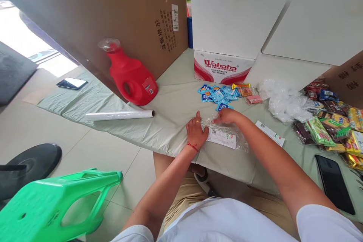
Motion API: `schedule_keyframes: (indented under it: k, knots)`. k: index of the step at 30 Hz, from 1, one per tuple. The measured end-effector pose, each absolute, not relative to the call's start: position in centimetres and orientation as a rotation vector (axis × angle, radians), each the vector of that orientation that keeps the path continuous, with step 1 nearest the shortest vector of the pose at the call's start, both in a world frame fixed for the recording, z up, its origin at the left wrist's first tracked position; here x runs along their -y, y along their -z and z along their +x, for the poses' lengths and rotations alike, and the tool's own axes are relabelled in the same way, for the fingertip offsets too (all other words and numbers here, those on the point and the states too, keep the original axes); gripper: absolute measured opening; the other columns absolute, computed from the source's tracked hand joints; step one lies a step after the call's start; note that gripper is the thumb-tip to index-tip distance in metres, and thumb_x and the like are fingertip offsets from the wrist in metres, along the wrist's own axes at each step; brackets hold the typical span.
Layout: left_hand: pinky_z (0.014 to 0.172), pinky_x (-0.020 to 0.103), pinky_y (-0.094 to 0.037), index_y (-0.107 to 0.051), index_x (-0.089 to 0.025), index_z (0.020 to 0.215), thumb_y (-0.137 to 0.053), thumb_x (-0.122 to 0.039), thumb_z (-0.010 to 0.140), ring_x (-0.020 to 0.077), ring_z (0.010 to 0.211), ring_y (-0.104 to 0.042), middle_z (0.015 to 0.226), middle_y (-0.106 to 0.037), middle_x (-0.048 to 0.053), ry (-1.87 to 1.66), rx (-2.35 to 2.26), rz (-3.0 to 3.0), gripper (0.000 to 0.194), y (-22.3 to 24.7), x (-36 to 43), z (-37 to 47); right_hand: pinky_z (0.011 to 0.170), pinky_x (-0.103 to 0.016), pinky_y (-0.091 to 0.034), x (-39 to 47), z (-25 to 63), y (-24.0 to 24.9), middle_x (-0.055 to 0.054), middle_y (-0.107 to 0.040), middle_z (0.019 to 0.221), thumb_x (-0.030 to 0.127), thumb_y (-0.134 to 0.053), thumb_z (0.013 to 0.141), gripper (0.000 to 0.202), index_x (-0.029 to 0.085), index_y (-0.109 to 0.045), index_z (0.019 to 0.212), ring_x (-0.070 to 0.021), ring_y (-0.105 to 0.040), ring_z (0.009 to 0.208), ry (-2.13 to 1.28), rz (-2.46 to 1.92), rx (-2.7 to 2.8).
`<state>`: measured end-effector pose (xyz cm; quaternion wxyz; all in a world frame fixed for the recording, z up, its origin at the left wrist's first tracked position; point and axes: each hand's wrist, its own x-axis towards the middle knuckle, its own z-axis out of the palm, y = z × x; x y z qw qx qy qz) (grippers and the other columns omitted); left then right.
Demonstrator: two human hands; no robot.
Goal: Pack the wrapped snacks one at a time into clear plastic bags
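A crinkled clear plastic bag (242, 141) lies at the table's front edge, with a white printed label or slip (222, 138) in or under it; I cannot tell which. My left hand (195, 132) rests flat at the bag's left side, fingers stretched out and thumb touching the slip's left end. Curled over the bag's far edge, my right hand (226, 115) pinches the plastic, its fingertips partly hidden. Just beyond it are several small blue sachets (218, 94), and a second printed slip (270, 133) lies to the right.
A white paper roll (120, 115), red jug (133, 75) and phone (72, 83) are on the left. Boxes, including a Wahaba carton (222, 69), stand behind. At right are crumpled clear bags (286, 100), packaged snacks (320, 131) and a black phone (334, 183). A green stool (42, 204) stands lower left.
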<state>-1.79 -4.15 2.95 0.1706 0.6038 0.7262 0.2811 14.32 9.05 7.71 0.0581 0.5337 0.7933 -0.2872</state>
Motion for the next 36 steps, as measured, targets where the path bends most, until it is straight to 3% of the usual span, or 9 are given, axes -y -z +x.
schedule_keyframes:
  k: [3, 5, 10, 14, 17, 21, 28, 32, 36]
  knots:
    - [0.116, 0.044, -0.036, -0.026, -0.016, 0.162, -0.058, -0.027, 0.084, 0.0297, 0.132, -0.053, 0.135, -0.065, 0.013, -0.812, -2.046, 1.673, 0.085, -3.2, 3.9, -1.9, 0.071, -0.025, -0.047, -9.4, 13.8, -7.1, -0.006, -0.075, 0.081, 0.028, -0.075, 0.078, 0.01, 0.018, -0.074, 0.078, -0.0199, -0.068, 0.081, 0.979, 1.547, -2.515]
    - [0.113, 0.044, -0.037, -0.024, -0.016, 0.163, -0.059, -0.028, 0.084, 0.0305, 0.131, -0.053, 0.13, -0.068, 0.012, -0.798, -2.022, 1.601, 0.088, -3.5, 3.4, -2.2, 0.073, -0.023, -0.048, -9.0, 13.9, -7.2, -0.004, -0.076, 0.092, 0.022, -0.063, 0.084, 0.014, 0.017, -0.075, 0.091, -0.017, -0.068, 0.084, 1.053, 1.518, -2.6]
    - [0.108, 0.042, -0.042, -0.031, -0.017, 0.16, -0.069, -0.03, 0.077, 0.0309, 0.126, -0.058, 0.118, -0.074, 0.008, -0.663, -1.865, 1.567, 0.092, -4.6, 0.8, -3.9, 0.083, -0.026, -0.049, -7.1, 14.7, -8.2, -0.006, -0.074, 0.107, 0.028, -0.053, 0.093, 0.027, 0.017, -0.074, 0.104, -0.0176, -0.065, 0.092, 1.119, 1.48, -2.784]
    - [0.094, 0.035, -0.049, -0.071, -0.021, 0.119, -0.071, -0.027, 0.075, 0.0259, 0.102, -0.069, 0.096, -0.077, 0.003, -0.576, -1.726, 1.613, 0.045, -4.8, -0.1, -5.1, 0.083, -0.029, -0.047, -5.8, 15.7, -8.9, -0.006, -0.074, 0.095, 0.043, -0.052, 0.097, 0.034, 0.018, -0.074, 0.094, -0.0201, -0.063, 0.089, 1.114, 1.538, -2.916]
    - [0.079, 0.031, -0.05, -0.073, -0.021, 0.09, -0.067, -0.029, 0.079, 0.0204, 0.083, -0.068, 0.085, -0.074, 0.001, -0.604, -1.706, 1.59, 0.015, -4.6, 0.1, -5.4, 0.081, -0.029, -0.047, -4.5, 16.1, -9.1, -0.005, -0.074, 0.094, 0.045, -0.051, 0.098, 0.035, 0.019, -0.075, 0.095, -0.0204, -0.063, 0.087, 1.06, 1.729, -2.916]
    - [0.082, 0.03, -0.047, -0.066, -0.021, 0.078, -0.066, -0.022, 0.077, 0.021, 0.092, -0.064, 0.089, -0.071, 0.003, -0.697, -1.745, 1.57, 0.002, -4.4, 0.6, -5.2, 0.087, -0.03, -0.048, -0.9, 15.2, -8.2, -0.007, -0.074, 0.104, 0.039, -0.045, 0.102, 0.035, 0.021, -0.075, 0.111, -0.0213, -0.065, 0.095, 0.864, 1.744, -3.047]
    - [0.068, 0.028, -0.044, -0.057, -0.021, 0.072, -0.066, -0.015, 0.072, 0.0177, 0.067, -0.059, 0.065, -0.06, -0.001, -0.731, -1.748, 1.437, 0.011, -5.2, 0.8, -6.8, 0.081, -0.035, -0.042, 5.3, 12.2, -5.4, -0.012, -0.064, 0.11, 0.029, -0.044, 0.105, 0.046, 0.025, -0.056, 0.149, -0.0267, -0.058, 0.098, 0.236, 1.323, -2.813]
    - [0.061, 0.025, -0.047, -0.06, -0.019, 0.079, -0.06, -0.014, 0.077, 0.0148, 0.059, -0.06, 0.061, -0.061, -0.002, -0.734, -1.639, 1.361, 0.005, -5.6, 1.6, -6.5, 0.087, -0.04, -0.041, 6.1, 11.7, -5.0, -0.015, -0.06, 0.114, 0.038, -0.047, 0.104, 0.049, 0.022, -0.052, 0.151, -0.0307, -0.054, 0.106, 0.215, 1.399, -2.804]
    - [0.07, 0.025, -0.054, -0.069, -0.016, 0.094, -0.052, -0.017, 0.085, 0.0157, 0.074, -0.069, 0.079, -0.074, 0.002, -0.765, -1.513, 1.39, 0.02, -5.4, 2.6, -3.7, 0.091, -0.045, -0.044, 6.5, 12.1, -4.4, -0.018, -0.059, 0.117, 0.037, -0.054, 0.101, 0.045, 0.015, -0.061, 0.14, -0.0334, -0.05, 0.11, 0.348, 1.539, -2.85]
